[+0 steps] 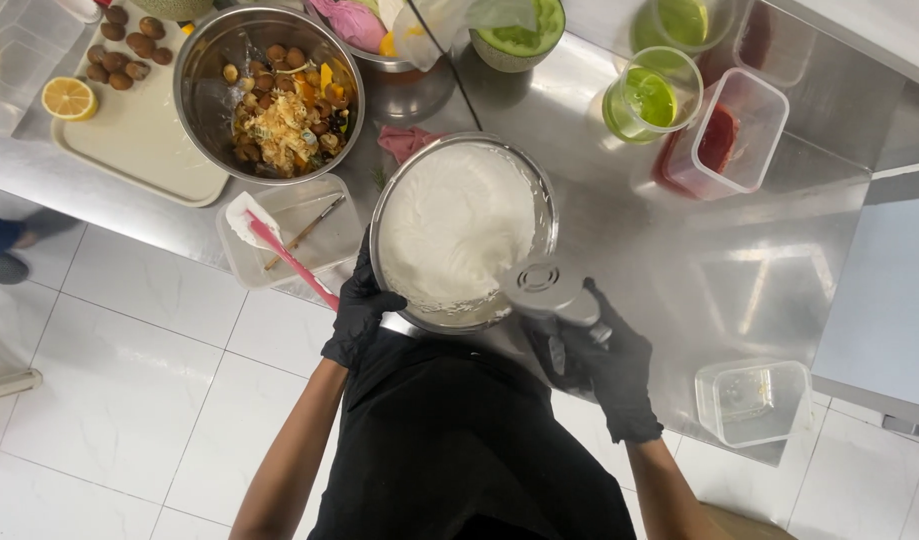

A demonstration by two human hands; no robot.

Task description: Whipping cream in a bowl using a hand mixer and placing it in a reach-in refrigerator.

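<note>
A steel bowl [544, 205] full of white whipped cream [454, 225] stands at the near edge of the steel counter [739, 270]. My left hand [359, 310], in a black glove, grips the bowl's near-left rim. My right hand [604, 365], also gloved, holds a grey hand mixer [544, 290] whose head reaches into the cream at the bowl's near-right side. The beaters are hidden in the cream.
A clear tub [324, 215] holding a pink-handled spatula [279, 250] sits left of the bowl. Behind it are a steel bowl of mixed fruit [269, 95], a cream tray [139, 130] with a lemon half, green liquid cups [644, 100], a red-sauce tub [724, 140], and an empty tub [754, 400].
</note>
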